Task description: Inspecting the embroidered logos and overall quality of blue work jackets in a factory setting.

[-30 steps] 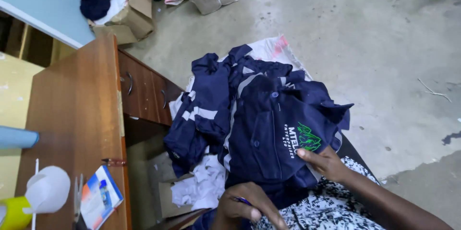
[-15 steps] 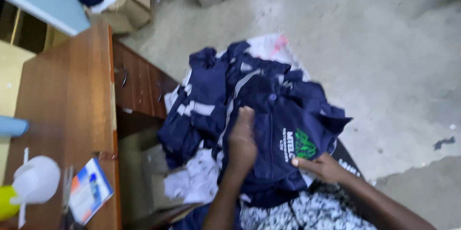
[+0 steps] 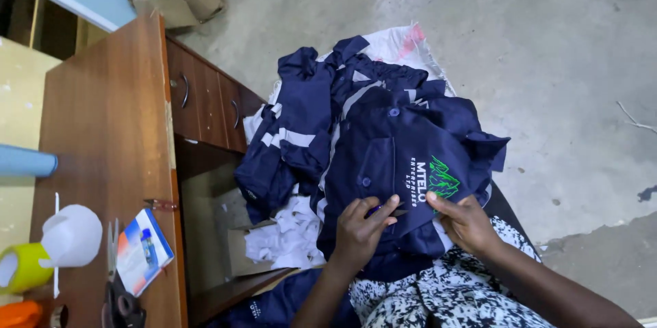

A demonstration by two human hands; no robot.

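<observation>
Concrete floor [image 3: 547, 61] takes up most of the view, with a wooden desk [image 3: 102, 136] along the left side. Between them a pile of navy shirts [image 3: 308, 129] spreads over a white sack [image 3: 404, 44]. The top shirt [image 3: 404, 157] lies across the person's lap, chest pocket and green stitched emblem facing up. It looks soft, light and floppy, likely to sag and slide unless taken by a seam, the collar or the buttoned front. The right hand [image 3: 469, 222] presses flat on the cloth beside the emblem, fingers together. The left hand [image 3: 359, 229] has its grip pinched on a small dark tool [image 3: 387, 210], too small to identify.
</observation>
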